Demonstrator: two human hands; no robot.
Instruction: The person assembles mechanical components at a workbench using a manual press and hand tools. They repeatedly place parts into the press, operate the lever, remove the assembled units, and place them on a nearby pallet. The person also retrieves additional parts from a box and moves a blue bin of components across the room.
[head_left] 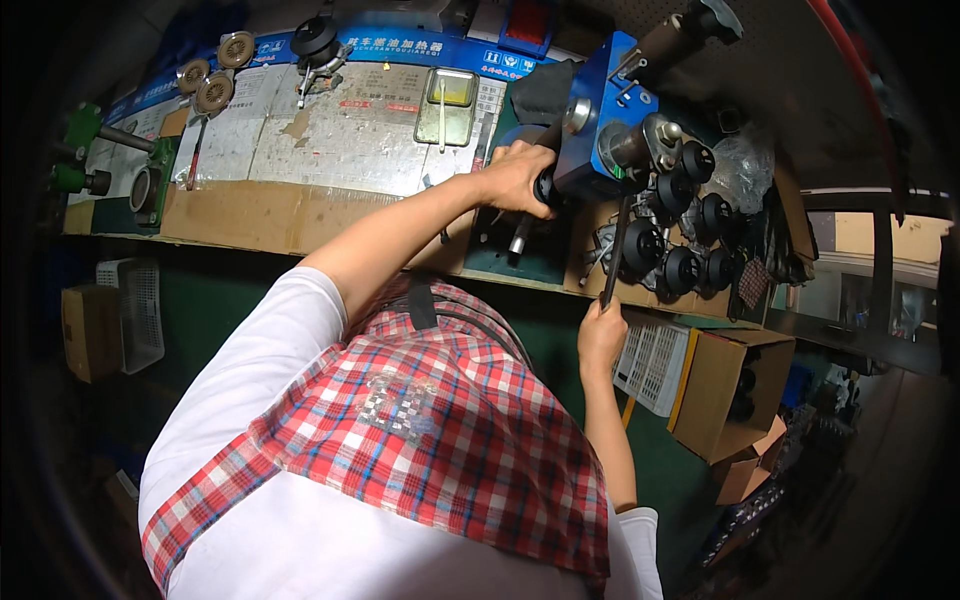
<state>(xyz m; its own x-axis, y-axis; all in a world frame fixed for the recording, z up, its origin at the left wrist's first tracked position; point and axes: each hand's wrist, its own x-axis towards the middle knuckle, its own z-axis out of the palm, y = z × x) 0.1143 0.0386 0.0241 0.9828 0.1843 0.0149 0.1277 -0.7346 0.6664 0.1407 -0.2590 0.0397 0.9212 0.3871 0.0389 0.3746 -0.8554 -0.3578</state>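
Observation:
My left hand (pixel 518 178) is curled round a black round pulley-like part (pixel 544 188) beneath the head of a blue press (pixel 622 115). Part of that piece is hidden by the fingers and the press. Lower and to the right, my right hand (pixel 603 335) is closed round the end of a long dark lever (pixel 617 255) that runs up to the press. Just right of the lever, several metal pump-like parts with black pulleys (pixel 641 247) sit crowded together on cardboard. A short metal rod (pixel 519 238) stands out below my left hand.
A shallow tray (pixel 432 128) with yellow stuff and a brush lies on the bench. Three brown discs (pixel 214 92) and a green fixture (pixel 150 185) are at left; another pulley part (pixel 316 42) is at the back. Below right are a white crate (pixel 650 365) and a cardboard box (pixel 712 400).

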